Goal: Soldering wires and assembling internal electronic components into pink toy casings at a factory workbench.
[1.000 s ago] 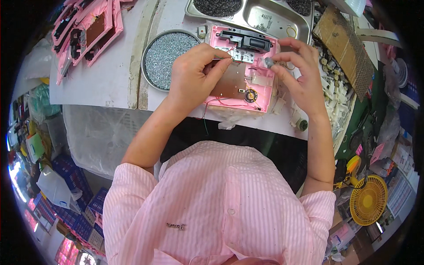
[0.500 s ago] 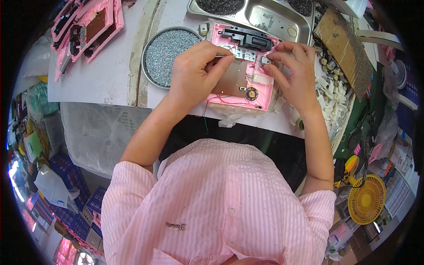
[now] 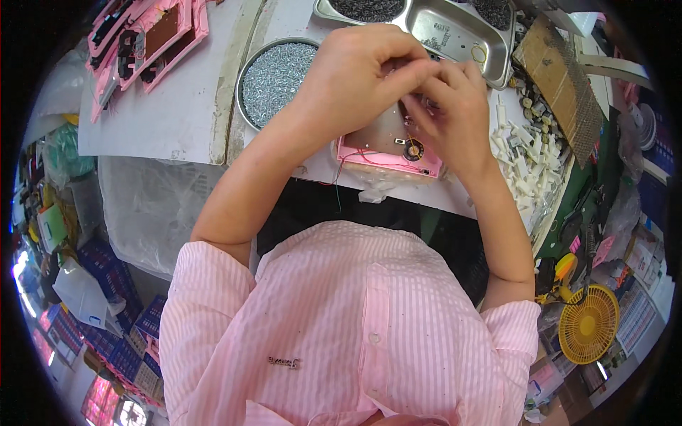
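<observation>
Two hands, the left hand (image 3: 359, 78) and the right hand (image 3: 458, 117), come together at the fingertips; whether either is clamped on something is hidden, so I cannot tell. Below them, partly covered, the open pink plastic casing (image 3: 391, 164) sits on the counter (image 3: 170, 121), its brown board (image 3: 373, 138) just under the left hand. Good handling here probably means a light fingertip touch, wrists clear of the board, and no tug on the thin red wires (image 3: 364, 153) beneath.

The open pink casing (image 3: 389, 164) lies flat — brown board (image 3: 375, 137) inside.
</observation>
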`<state>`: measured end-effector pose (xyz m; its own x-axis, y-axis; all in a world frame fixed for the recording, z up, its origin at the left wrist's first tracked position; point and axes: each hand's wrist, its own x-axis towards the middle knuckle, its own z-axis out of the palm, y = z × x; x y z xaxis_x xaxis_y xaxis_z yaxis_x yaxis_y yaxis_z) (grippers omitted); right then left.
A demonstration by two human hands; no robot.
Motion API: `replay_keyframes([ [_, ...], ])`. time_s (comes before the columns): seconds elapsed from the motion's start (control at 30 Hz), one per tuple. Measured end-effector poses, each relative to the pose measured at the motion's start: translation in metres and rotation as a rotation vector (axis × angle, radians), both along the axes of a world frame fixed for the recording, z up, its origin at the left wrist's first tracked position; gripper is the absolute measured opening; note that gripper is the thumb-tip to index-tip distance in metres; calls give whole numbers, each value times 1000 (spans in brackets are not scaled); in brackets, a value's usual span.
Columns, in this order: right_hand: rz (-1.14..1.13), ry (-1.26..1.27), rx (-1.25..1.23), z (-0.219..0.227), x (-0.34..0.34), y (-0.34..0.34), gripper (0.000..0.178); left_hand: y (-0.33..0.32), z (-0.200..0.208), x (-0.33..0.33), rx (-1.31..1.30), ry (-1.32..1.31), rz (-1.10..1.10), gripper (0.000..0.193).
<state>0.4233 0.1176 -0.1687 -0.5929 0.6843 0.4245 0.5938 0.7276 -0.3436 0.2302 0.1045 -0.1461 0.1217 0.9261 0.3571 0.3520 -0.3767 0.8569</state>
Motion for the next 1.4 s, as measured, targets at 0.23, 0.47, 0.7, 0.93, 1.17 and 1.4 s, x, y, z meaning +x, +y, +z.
replay_keyframes([
  [0.23, -86, 155, -209, -2, 12, -9, 12, -19, -33, -29, 206, 530, 2, 21],
  [0.47, -30, 11, -4, -2, 1, -13, 11, -11, -34, -30, -76, 295, -34, 19],
  [0.7, -90, -78, 106, -1, -17, -13, 13, -11, -31, -22, -292, -39, -114, 20],
  [0.93, -164, 111, -304, 4, 16, -8, 16, -27, -31, -29, -106, 176, -151, 24],
  [1.17, -239, 328, -491, 8, 19, -11, 15, -24, -47, 7, 216, 431, 88, 20],
  [1.4, -217, 410, -532, 12, 15, -6, 18, -14, -50, 1, 96, 398, 39, 16],
])
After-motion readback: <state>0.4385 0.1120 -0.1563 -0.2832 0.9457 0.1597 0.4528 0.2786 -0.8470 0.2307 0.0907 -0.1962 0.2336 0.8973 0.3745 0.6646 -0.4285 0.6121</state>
